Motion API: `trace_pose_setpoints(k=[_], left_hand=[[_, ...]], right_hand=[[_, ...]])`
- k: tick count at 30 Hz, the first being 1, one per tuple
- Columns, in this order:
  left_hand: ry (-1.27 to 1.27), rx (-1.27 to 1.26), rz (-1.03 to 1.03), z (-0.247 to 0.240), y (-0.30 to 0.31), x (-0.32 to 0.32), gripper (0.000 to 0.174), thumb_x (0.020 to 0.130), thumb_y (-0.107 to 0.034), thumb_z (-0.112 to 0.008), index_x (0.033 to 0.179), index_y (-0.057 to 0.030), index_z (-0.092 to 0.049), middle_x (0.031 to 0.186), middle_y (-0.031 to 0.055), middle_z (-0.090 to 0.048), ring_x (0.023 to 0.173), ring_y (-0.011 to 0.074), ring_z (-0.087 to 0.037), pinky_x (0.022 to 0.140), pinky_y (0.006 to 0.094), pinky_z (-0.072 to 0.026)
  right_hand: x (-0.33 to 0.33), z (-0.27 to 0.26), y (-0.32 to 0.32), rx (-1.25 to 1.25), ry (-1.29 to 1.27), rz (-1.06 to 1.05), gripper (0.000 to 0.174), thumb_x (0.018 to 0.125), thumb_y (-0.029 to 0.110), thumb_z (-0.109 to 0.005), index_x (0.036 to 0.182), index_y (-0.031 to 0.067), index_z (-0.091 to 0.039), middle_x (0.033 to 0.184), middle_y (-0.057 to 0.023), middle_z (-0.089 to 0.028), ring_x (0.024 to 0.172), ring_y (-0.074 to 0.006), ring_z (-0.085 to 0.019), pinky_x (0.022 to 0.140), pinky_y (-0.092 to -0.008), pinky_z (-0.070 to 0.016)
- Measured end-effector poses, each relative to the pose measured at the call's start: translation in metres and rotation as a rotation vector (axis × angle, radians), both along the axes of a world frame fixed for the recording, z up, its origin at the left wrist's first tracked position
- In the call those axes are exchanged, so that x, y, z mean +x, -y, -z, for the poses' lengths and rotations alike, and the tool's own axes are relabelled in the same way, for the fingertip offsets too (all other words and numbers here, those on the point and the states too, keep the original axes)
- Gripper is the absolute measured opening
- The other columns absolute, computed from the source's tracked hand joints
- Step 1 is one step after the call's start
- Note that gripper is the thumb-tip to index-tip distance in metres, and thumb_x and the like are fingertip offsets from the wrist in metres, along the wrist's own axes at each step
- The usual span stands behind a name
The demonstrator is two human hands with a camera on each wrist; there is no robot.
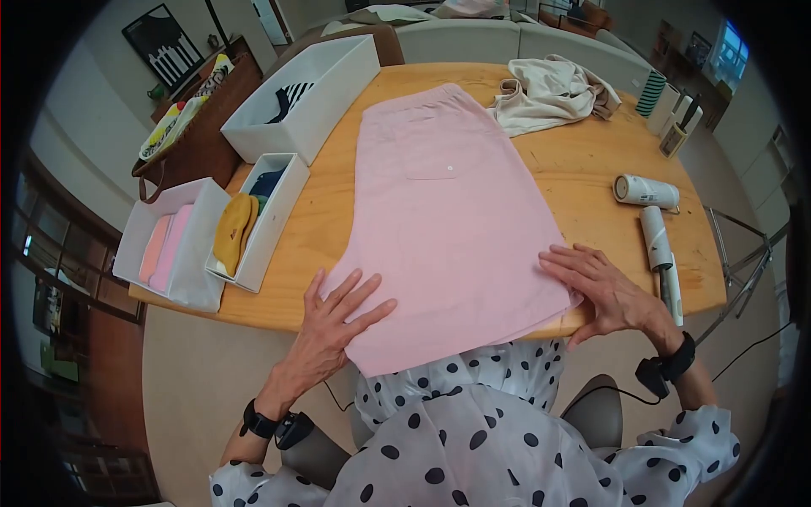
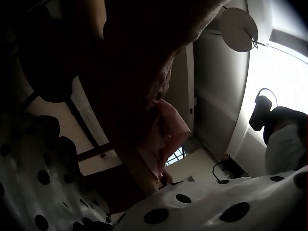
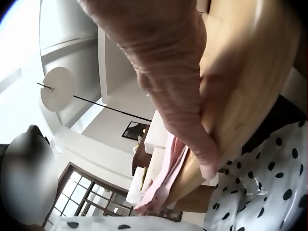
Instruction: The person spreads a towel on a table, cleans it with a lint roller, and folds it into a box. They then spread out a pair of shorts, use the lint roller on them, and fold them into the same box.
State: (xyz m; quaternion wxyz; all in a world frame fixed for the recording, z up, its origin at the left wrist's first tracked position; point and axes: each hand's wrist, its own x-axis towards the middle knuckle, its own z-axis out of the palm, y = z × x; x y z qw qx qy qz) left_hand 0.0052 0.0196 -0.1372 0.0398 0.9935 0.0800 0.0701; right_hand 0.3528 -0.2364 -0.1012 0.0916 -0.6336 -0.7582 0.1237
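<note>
Pink shorts (image 1: 448, 228) lie folded in half on the wooden table (image 1: 591, 169), waistband toward the far side, the near edge hanging past the table's front. The left hand (image 1: 338, 317) rests with spread fingers on the lower left corner of the cloth. On the lower right edge, the fingertips of the right hand (image 1: 601, 289) touch the fabric, thumb apart near the table edge. In the right wrist view, the right hand (image 3: 168, 77) is beside the pink cloth (image 3: 166, 183). The left wrist view is dark, with part of the pink cloth (image 2: 166, 132) showing.
White boxes stand at the left: one with pink items (image 1: 190, 253), one with yellow and dark items (image 1: 274, 228), and a larger one (image 1: 338, 84). A crumpled beige cloth (image 1: 553, 93) lies at the back. Lint rollers (image 1: 646, 193) and bottles (image 1: 676, 131) are at the right.
</note>
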Motion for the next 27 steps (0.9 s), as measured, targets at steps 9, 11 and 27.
trace_pose_setpoints(k=[9,11,27], left_hand=[[0.089,-0.4,0.109,-0.008,0.021,-0.019,0.059,0.082,-0.003,-0.066,0.138,-0.0171,-0.056,0.14,0.0039,-0.057,0.136,0.024,-0.046,0.118,0.0516,-0.0218],[0.133,-0.469,0.13,-0.014,0.025,-0.024,0.052,0.084,-0.004,-0.065,0.134,-0.014,-0.058,0.133,0.005,-0.06,0.129,0.0242,-0.052,0.114,0.0483,-0.0286],[0.616,-0.755,-0.495,-0.056,-0.173,0.126,0.045,0.098,-0.036,-0.057,0.115,0.0056,-0.06,0.103,0.0116,-0.07,0.086,0.0224,-0.064,0.077,0.0333,-0.0484]], right_hand=[[-0.026,0.037,0.028,0.332,-0.101,-0.017,0.041,0.08,0.022,-0.073,0.117,0.0046,-0.067,0.118,-0.0073,-0.064,0.106,-0.0263,-0.06,0.097,-0.0439,-0.0413],[-0.029,0.028,0.026,0.382,-0.146,-0.033,0.034,0.081,0.018,-0.072,0.111,0.0042,-0.069,0.109,-0.0066,-0.068,0.099,-0.0258,-0.063,0.094,-0.0431,-0.0429],[0.101,-0.023,-0.235,0.624,-0.436,0.581,0.041,0.092,0.032,-0.067,0.116,-0.0001,-0.062,0.094,-0.0116,-0.067,0.085,-0.0193,-0.064,0.077,-0.0325,-0.0502]])
